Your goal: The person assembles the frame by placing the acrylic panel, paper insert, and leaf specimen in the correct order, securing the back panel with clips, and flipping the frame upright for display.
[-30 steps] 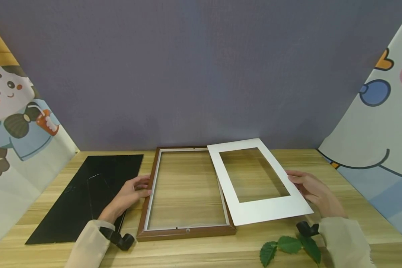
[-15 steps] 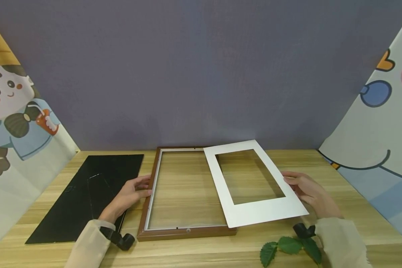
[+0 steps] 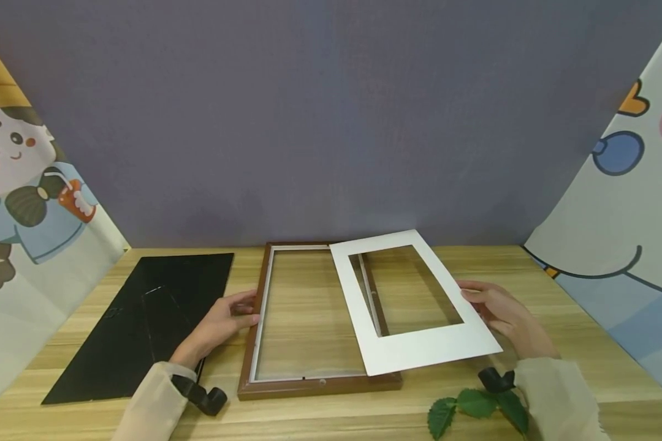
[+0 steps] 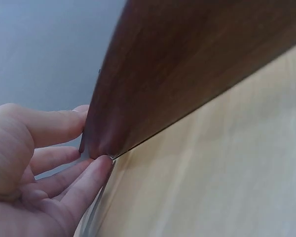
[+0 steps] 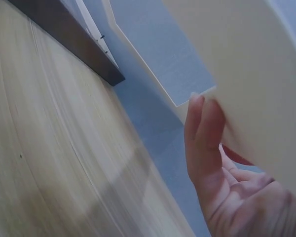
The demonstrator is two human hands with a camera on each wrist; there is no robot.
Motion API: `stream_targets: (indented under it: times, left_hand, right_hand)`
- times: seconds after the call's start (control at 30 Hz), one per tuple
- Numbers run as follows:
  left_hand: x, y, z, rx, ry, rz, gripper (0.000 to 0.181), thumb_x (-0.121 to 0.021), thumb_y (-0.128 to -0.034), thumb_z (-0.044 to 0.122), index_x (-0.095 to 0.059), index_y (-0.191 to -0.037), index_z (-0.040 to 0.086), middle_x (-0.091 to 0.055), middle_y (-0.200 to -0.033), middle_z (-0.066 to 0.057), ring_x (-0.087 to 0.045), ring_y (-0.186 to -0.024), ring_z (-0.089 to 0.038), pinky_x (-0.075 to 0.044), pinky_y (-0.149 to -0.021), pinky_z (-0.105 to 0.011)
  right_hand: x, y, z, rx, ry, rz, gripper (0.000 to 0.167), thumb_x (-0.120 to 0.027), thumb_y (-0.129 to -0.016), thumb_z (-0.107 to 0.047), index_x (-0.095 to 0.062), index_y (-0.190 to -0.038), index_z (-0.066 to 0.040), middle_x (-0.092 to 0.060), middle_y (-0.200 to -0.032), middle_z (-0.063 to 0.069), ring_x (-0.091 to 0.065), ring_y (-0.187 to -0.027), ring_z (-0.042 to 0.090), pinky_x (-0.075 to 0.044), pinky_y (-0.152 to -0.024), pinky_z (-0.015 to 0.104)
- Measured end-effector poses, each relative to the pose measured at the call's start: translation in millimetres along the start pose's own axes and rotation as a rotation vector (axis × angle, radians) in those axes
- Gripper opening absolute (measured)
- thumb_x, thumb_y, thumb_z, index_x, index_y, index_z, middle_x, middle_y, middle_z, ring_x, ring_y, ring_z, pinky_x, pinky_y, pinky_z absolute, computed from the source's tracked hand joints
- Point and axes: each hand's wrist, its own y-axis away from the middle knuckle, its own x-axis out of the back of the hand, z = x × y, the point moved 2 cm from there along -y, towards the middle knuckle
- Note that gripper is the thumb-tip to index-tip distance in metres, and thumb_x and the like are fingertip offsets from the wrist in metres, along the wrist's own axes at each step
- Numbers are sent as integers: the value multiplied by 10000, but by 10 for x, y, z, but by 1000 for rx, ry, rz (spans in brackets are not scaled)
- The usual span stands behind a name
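A brown picture frame (image 3: 319, 387) lies on the wooden table, its inside edged in white. My left hand (image 3: 219, 323) holds its left side; in the left wrist view the thumb is at the upper edge of the frame (image 4: 163, 64) and the fingertips are low against its side. My right hand (image 3: 499, 315) pinches the right edge of a white picture mat (image 3: 419, 354) with a rectangular opening. Tilted, the mat overlaps the frame's right part, and the frame's right side shows through the opening. In the right wrist view, fingers support the mat (image 5: 251, 74) from below.
A black backing board (image 3: 127, 331) with a stand outline lies left of the frame, beside my left forearm. Green leaves (image 3: 477, 403) lie at the front right, near my right wrist. A grey panel (image 3: 331, 122) rises behind the table, with cartoon-printed walls at both sides.
The mat has moved left in my right hand and now covers more of the frame. The frame has slid slightly right along with my left hand.
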Motion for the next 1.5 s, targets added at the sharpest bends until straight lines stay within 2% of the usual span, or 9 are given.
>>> stream_targets:
  times: [0.1,0.43,0.6,0.77,0.97,1.2,1.4,1.5]
  left_hand:
    - [-22,4,14,5,19,-6,614,-662,-885,110,-395,-1419,-30,-462,-1387,-271,-526,-1190,-405,-523,-893,-407]
    - [-97,6,46,10,35,-6,607,-666,-884,110,-406,-1418,-18,-465,-1389,-260,-523,-1189,-390,-526,-882,-376]
    - [-117,14,69,7,37,-1,606,-666,-882,96,-407,-1416,-22,-470,-1383,-261,-529,-1183,-383,-527,-877,-368]
    - [-127,23,77,13,51,-7,611,-661,-886,98,-395,-1423,-21,-460,-1391,-261,-519,-1190,-384,-524,-881,-372]
    - [-126,28,82,16,49,-10,611,-661,-886,101,-395,-1422,-24,-462,-1387,-263,-519,-1189,-385,-526,-874,-368]
    - [-126,33,93,21,42,-14,609,-659,-888,100,-394,-1421,-28,-464,-1385,-265,-521,-1186,-388,-531,-860,-357]
    - [-128,37,94,20,38,-16,612,-662,-888,106,-394,-1423,-24,-465,-1387,-262,-520,-1186,-386,-528,-866,-362]
    - [-126,35,100,18,40,-15,614,-663,-885,103,-394,-1422,-27,-463,-1388,-262,-519,-1187,-386,-529,-864,-360]
  right_hand:
    - [-20,-5,1,2,2,-8,246,-477,-997,-124,-525,-1237,-149,-690,-926,-38,-673,-808,108,-569,-681,293]
    - [-99,-1,-4,8,16,0,183,-482,-989,-101,-584,-1058,-237,-678,-864,-55,-655,-742,78,-559,-627,265]
    - [-132,4,-23,7,33,-3,184,-484,-989,-109,-563,-1141,-175,-674,-856,-57,-651,-724,72,-557,-617,255]
    - [-163,2,-35,10,43,-6,268,-471,-994,-108,-495,-1258,-72,-673,-865,-57,-653,-734,74,-559,-625,259]
    - [-210,-1,-35,15,49,0,334,-462,-994,-98,-449,-1316,-10,-676,-879,-56,-663,-766,91,-564,-639,276]
    - [-245,11,-46,24,27,-11,265,-472,-993,-110,-489,-1255,-76,-674,-873,-55,-654,-748,78,-558,-632,267]
    - [-287,11,-64,35,20,-34,468,-474,-992,-106,-311,-1393,72,-673,-890,-55,-657,-762,78,-561,-642,261]
    - [-305,8,-69,45,5,-42,433,-468,-994,-100,-333,-1372,63,-669,-900,-50,-657,-770,79,-560,-651,256]
